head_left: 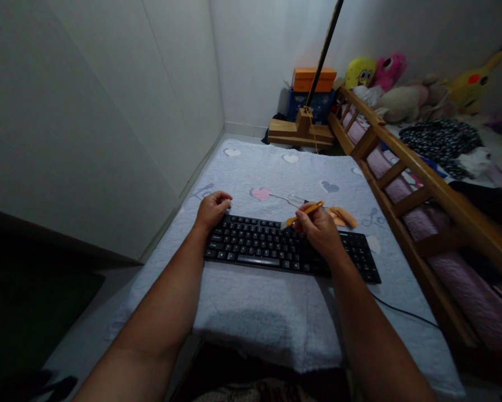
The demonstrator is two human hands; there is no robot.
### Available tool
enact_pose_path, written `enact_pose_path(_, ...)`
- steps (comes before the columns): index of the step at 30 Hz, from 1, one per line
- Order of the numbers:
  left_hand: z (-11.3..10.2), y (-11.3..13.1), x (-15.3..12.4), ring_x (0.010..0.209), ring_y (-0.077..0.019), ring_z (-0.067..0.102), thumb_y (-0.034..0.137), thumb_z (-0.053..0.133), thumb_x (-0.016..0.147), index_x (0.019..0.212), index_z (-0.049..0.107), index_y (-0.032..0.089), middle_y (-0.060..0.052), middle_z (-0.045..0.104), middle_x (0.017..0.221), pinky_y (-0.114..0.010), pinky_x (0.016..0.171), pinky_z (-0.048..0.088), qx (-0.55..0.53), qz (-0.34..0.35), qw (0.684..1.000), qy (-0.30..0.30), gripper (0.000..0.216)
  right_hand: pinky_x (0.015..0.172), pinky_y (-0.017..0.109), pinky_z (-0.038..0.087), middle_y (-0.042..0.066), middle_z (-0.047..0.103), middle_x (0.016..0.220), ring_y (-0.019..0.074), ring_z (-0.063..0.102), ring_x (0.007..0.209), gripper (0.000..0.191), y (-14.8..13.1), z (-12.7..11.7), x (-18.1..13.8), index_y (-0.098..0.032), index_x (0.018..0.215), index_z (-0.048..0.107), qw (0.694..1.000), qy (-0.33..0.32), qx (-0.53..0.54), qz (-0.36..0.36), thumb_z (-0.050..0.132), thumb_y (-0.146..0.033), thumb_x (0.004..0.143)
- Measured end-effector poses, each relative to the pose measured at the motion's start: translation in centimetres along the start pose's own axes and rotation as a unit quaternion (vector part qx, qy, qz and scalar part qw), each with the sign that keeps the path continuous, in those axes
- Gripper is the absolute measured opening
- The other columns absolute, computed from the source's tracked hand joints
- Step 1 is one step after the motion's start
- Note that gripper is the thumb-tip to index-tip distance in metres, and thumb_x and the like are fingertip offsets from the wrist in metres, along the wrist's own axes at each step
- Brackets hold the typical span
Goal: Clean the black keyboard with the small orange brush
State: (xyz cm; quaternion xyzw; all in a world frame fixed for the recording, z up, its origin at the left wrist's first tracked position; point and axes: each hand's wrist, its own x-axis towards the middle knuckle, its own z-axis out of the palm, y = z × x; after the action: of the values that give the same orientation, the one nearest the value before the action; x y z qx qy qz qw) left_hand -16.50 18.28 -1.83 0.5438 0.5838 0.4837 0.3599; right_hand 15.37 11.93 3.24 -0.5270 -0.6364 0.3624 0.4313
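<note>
A black keyboard (271, 248) lies across a pale blue quilt (267, 312) with heart patterns. My left hand (212, 209) rests curled on the keyboard's far left corner, fingers bent over its edge. My right hand (318, 228) is closed on a small orange-handled brush (303, 214), its pale tip pointing left and down at the upper key rows. Just beyond the keyboard lie a thin metal wire tool (287, 198) and a tan cloth-like piece (343, 216).
A wooden bed rail (405, 162) runs along the right, with stuffed toys (387, 72) behind it. A dark pole on a wooden base (303, 128) and an orange box (313, 79) stand at the far end. White walls close the left. The keyboard cable (401, 310) trails right.
</note>
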Motion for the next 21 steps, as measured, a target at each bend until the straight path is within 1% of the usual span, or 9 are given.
enact_pose_path(6, -0.4, 0.2, -0.1, 0.072, -0.0197, 0.066, 0.038, 0.071, 0.069, 0.083, 0.071, 0.021, -0.002, 0.071, 0.072, -0.034, 0.076, 0.052, -0.004, -0.012, 1.000, -0.021, 0.022, 0.064, 0.034, 0.051, 0.002, 0.071, 0.067, 0.0216, 0.067, 0.059, 0.034, 0.0, 0.6, 0.2, -0.025, 0.091, 0.062, 0.996, 0.017, -0.079, -0.036, 0.059, -0.058, 0.097)
enact_pose_path(9, -0.5, 0.3, -0.1, 0.073, -0.0203, 0.067, 0.038, 0.072, 0.068, 0.083, 0.071, 0.021, -0.002, 0.071, 0.073, -0.034, 0.077, 0.053, -0.008, -0.016, 0.999, -0.027, 0.023, 0.066, 0.035, 0.051, 0.003, 0.071, 0.068, 0.0227, 0.069, 0.062, 0.033, -0.1, 0.8, 0.1, -0.025, 0.091, 0.062, 0.995, 0.041, -0.078, -0.050, 0.059, -0.056, 0.098)
enact_pose_path(12, -0.5, 0.3, -0.1, 0.074, -0.0208, 0.067, 0.039, 0.072, 0.068, 0.083, 0.071, 0.021, -0.002, 0.072, 0.073, -0.035, 0.078, 0.054, -0.002, -0.013, 1.000, -0.028, 0.024, 0.068, 0.034, 0.052, 0.003, 0.072, 0.070, 0.0223, 0.069, 0.064, 0.032, 0.0, 0.9, -0.2, -0.024, 0.094, 0.062, 0.996, 0.055, -0.043, -0.054, 0.059, -0.055, 0.099)
enact_pose_path(16, -0.4, 0.2, -0.2, 0.074, -0.0212, 0.068, 0.040, 0.072, 0.068, 0.084, 0.071, 0.021, -0.002, 0.072, 0.073, -0.036, 0.079, 0.054, 0.006, -0.012, 1.000, -0.024, 0.025, 0.065, 0.033, 0.053, 0.003, 0.072, 0.071, 0.0214, 0.069, 0.065, 0.034, 0.1, 1.3, -0.4, -0.025, 0.094, 0.062, 0.998, 0.034, -0.004, -0.045, 0.059, -0.058, 0.099)
enact_pose_path(19, -0.3, 0.1, -0.2, 0.074, -0.0213, 0.068, 0.041, 0.072, 0.068, 0.084, 0.071, 0.022, -0.002, 0.072, 0.073, -0.036, 0.079, 0.054, 0.005, -0.012, 1.000, -0.019, 0.025, 0.065, 0.032, 0.053, 0.003, 0.072, 0.070, 0.0216, 0.070, 0.065, 0.034, 0.1, 1.8, -0.5, -0.025, 0.092, 0.062, 0.999, 0.014, -0.018, -0.043, 0.060, -0.058, 0.099)
enact_pose_path(21, -0.2, 0.1, -0.1, 0.073, -0.0209, 0.067, 0.040, 0.072, 0.068, 0.083, 0.071, 0.021, -0.002, 0.071, 0.072, -0.035, 0.078, 0.054, 0.002, -0.009, 1.000, -0.018, 0.024, 0.066, 0.033, 0.053, 0.003, 0.073, 0.070, 0.0219, 0.071, 0.066, 0.032, 0.1, 2.0, -0.5, -0.025, 0.093, 0.063, 0.998, 0.013, -0.037, -0.045, 0.060, -0.056, 0.099)
